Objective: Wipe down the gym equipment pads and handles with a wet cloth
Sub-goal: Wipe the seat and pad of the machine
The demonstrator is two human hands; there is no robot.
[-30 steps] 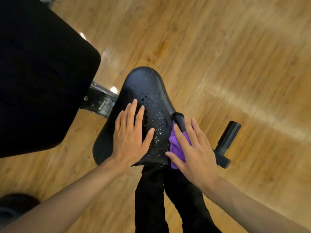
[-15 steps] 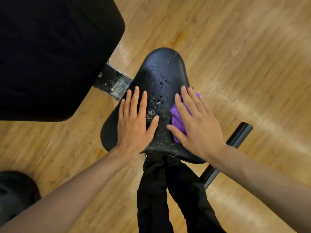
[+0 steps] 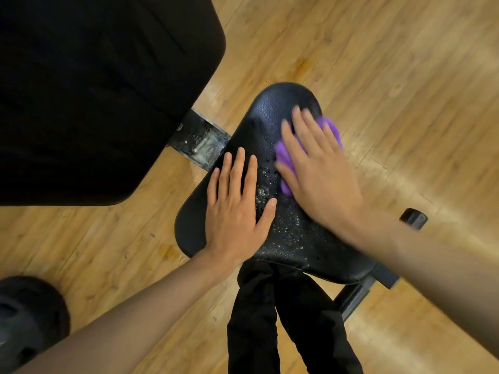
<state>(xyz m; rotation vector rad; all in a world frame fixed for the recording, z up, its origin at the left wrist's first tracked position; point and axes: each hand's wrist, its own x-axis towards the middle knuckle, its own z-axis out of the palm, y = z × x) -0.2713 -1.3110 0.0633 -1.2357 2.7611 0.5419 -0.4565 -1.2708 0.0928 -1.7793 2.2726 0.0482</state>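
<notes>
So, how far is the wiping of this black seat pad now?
Done: nothing looks finished; the seat pad is only wetted. In hand: the right hand presses the purple cloth flat on the pad's narrow far end, while the left hand rests flat on its wide part. Left: water droplets lie between the hands and toward the near edge, and the large black pad beside it looks untouched.
</notes>
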